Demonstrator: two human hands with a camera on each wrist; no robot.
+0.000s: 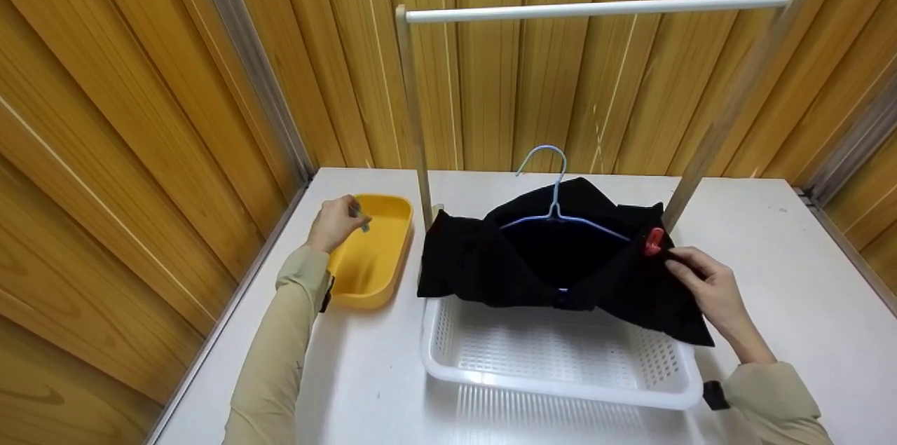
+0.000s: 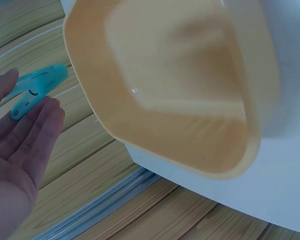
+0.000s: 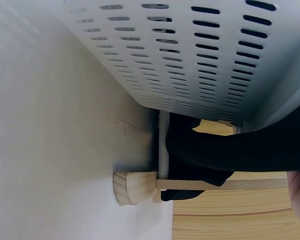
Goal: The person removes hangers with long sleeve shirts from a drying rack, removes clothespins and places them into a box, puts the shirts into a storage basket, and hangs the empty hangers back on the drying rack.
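Beige sleeves (image 1: 270, 354) are lying nearest; my left hand (image 1: 335, 224) is pinching a teal clothespin (image 2: 46, 78) by the left yellow tub (image 1: 368, 259), my right hand (image 1: 711, 291) gripping the black shirt (image 1: 462, 263) over the basket (image 1: 553, 384); overpulling could be dislodging its hanger (image 1: 555, 211).

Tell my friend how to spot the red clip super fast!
Start at the tall rack, then look down to the black garment on the blue hanger. On that garment, just beside the person's right hand, sits the red clip. It's bright red against black, while the other clip, held in the left hand, is blue-green.
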